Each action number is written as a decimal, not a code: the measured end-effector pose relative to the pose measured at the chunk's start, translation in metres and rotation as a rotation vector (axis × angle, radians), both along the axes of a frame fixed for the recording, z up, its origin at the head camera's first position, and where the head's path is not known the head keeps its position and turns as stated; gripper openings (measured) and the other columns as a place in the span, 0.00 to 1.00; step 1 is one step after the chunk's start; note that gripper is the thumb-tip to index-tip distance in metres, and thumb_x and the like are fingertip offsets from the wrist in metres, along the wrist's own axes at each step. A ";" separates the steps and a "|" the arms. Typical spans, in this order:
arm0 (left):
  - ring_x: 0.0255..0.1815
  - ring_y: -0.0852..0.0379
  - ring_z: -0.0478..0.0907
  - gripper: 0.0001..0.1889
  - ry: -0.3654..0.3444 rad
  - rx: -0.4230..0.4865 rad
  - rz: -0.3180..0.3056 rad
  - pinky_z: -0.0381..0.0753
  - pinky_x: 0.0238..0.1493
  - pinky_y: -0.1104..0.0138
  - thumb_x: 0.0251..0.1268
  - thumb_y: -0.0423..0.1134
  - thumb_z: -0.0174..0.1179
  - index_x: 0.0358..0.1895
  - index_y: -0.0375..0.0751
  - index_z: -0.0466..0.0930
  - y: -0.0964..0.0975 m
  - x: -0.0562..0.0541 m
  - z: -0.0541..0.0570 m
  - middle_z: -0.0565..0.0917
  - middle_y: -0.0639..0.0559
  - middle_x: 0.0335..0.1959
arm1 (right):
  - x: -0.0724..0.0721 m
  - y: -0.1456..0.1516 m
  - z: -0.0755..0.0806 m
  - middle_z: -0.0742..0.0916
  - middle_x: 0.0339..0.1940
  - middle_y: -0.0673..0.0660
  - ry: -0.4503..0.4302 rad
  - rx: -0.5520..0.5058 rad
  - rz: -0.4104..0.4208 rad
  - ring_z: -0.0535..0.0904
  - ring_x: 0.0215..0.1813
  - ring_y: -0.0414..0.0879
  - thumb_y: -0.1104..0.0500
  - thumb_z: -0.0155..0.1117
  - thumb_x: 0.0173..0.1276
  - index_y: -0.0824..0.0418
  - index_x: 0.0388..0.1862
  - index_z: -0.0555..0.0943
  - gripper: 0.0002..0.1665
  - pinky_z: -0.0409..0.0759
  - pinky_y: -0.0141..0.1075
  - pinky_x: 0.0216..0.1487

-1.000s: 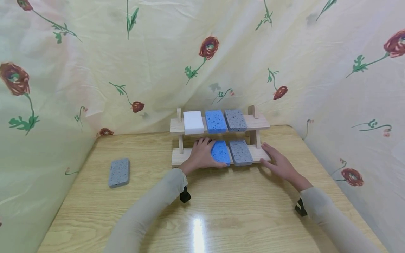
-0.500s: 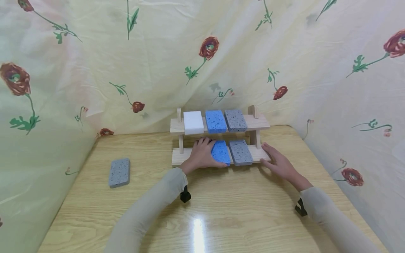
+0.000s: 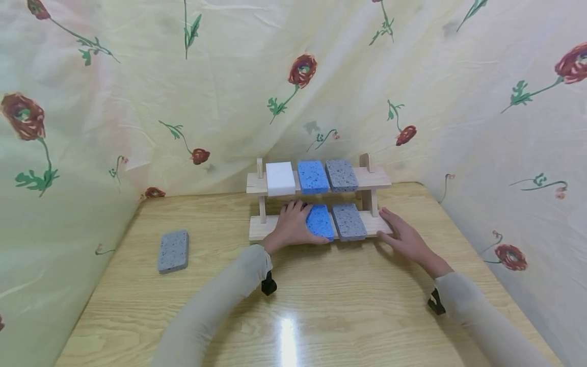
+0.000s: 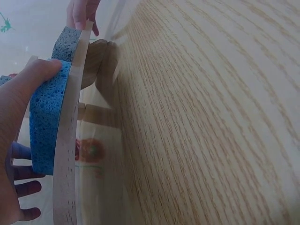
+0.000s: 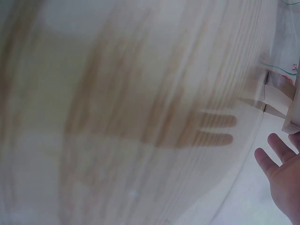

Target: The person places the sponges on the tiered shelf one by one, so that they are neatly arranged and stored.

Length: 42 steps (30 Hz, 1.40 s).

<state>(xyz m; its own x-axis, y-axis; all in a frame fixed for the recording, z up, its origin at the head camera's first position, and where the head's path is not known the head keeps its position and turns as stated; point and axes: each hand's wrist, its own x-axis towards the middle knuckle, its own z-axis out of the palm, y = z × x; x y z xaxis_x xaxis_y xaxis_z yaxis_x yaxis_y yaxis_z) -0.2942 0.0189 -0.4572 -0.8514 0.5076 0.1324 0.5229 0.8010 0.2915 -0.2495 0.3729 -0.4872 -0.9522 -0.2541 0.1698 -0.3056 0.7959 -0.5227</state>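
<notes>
A small two-tier wooden rack [image 3: 376,176] stands at the back of the table. My left hand [image 3: 290,225] holds a blue sponge [image 3: 320,223] on the lower shelf, thumb at its front edge and fingers toward its far left side. The left wrist view shows the thumb pressed to the blue sponge [image 4: 47,119]. Right of that sponge lies a speckled grey sponge [image 3: 349,223]. My right hand [image 3: 405,242] grips the lower shelf's right end, thumb at the front edge; some of its fingers [image 5: 280,149] stretch out beside the shelf in the right wrist view.
On the upper shelf sit a white sponge [image 3: 281,178], another blue sponge [image 3: 313,177] and a darker grey sponge [image 3: 341,175]. A lone grey sponge [image 3: 173,251] lies on the wooden table [image 3: 339,306] at left. Flowered cloth [image 3: 229,92] hangs behind and at both sides.
</notes>
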 end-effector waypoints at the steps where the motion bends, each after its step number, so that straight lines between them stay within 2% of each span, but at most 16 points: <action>1: 0.77 0.40 0.60 0.62 -0.001 0.001 0.000 0.61 0.75 0.41 0.41 0.79 0.67 0.78 0.44 0.63 0.000 0.000 0.000 0.66 0.41 0.76 | 0.000 0.000 0.000 0.59 0.82 0.69 -0.002 0.001 0.000 0.53 0.80 0.73 0.47 0.61 0.76 0.67 0.81 0.58 0.44 0.52 0.67 0.76; 17: 0.76 0.41 0.60 0.62 0.012 0.018 -0.009 0.62 0.74 0.41 0.42 0.78 0.68 0.79 0.44 0.61 -0.001 0.005 0.003 0.64 0.41 0.75 | 0.002 -0.002 0.001 0.59 0.83 0.68 -0.014 0.001 -0.001 0.53 0.81 0.72 0.47 0.60 0.76 0.66 0.81 0.58 0.44 0.52 0.67 0.76; 27: 0.76 0.42 0.60 0.62 0.044 0.010 -0.012 0.64 0.74 0.43 0.43 0.79 0.66 0.79 0.44 0.61 -0.005 0.008 0.005 0.65 0.42 0.76 | 0.003 -0.003 0.002 0.60 0.82 0.69 0.009 -0.004 0.003 0.54 0.80 0.73 0.47 0.59 0.77 0.67 0.80 0.59 0.43 0.54 0.68 0.75; 34: 0.76 0.40 0.61 0.61 0.064 0.034 -0.026 0.63 0.75 0.43 0.43 0.78 0.68 0.78 0.44 0.63 -0.011 0.014 0.010 0.65 0.40 0.76 | 0.003 -0.002 0.003 0.58 0.83 0.69 -0.007 0.001 -0.003 0.53 0.81 0.72 0.46 0.59 0.77 0.67 0.81 0.58 0.44 0.53 0.68 0.76; 42: 0.76 0.42 0.62 0.62 0.088 -0.011 -0.018 0.62 0.76 0.45 0.44 0.79 0.66 0.81 0.48 0.58 -0.025 0.022 0.014 0.65 0.42 0.77 | 0.001 -0.001 0.001 0.58 0.83 0.69 -0.012 0.010 -0.004 0.52 0.81 0.72 0.46 0.58 0.77 0.67 0.81 0.57 0.44 0.53 0.68 0.76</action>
<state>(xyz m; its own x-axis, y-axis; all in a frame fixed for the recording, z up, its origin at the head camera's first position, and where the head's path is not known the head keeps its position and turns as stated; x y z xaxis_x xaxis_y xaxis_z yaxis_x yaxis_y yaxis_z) -0.2727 -0.0056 -0.4428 -0.8276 0.5245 0.2001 0.5602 0.7943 0.2350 -0.2488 0.3715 -0.4858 -0.9551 -0.2520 0.1559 -0.2963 0.8020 -0.5186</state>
